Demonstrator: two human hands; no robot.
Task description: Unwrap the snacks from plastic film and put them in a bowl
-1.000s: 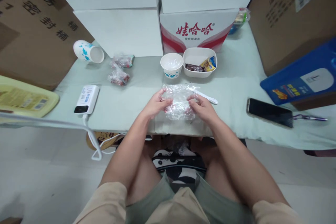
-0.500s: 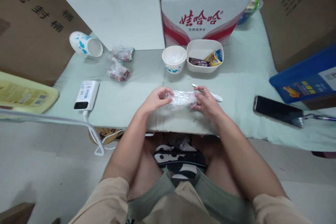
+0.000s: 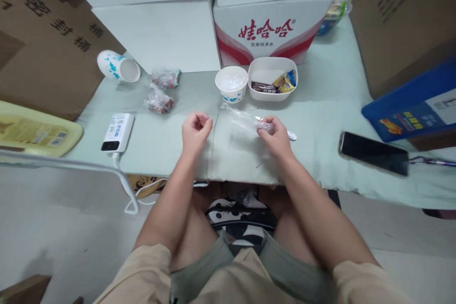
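My right hand [image 3: 276, 137] pinches one end of a rolled clear plastic bag [image 3: 245, 119] that trails up and left over the pale green table [image 3: 320, 104]. My left hand [image 3: 195, 131] hovers apart from the bag, fingers curled in a loose fist with nothing visible in it. A white utensil [image 3: 290, 135] lies just right of my right hand. Behind the hands stand a white paper bowl [image 3: 231, 83] and a white rectangular dish [image 3: 272, 78] holding wrapped snacks.
Two small wrapped packets [image 3: 159, 100] and a tipped blue-patterned cup [image 3: 118, 67] lie at back left. A white power bank [image 3: 118, 132] with its cable is at left, a black phone [image 3: 373, 153] at right. Cardboard and white boxes [image 3: 267, 28] wall the table's back and sides.
The spread plastic bag got rolled into a narrow strip between both hands. My left hand then let go and drew left; my right hand keeps the bag's end.
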